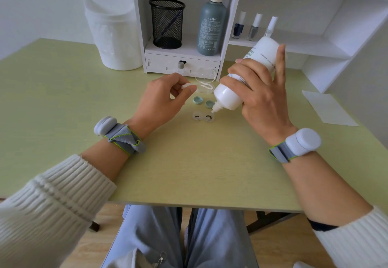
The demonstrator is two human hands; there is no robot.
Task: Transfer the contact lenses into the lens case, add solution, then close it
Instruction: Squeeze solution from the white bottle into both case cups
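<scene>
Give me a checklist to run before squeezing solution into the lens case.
1. Bottle cap off: ok, left hand holds a small white cap.
2. Solution bottle tipped nozzle down in right hand: ok.
3. Nozzle over the right well of the lens case: ok, close above it.
4. Case open: ok, both green lids lie apart.
5. Lenses in both wells: ok, dark rings show.
6. Solution level: cannot tell.
</scene>
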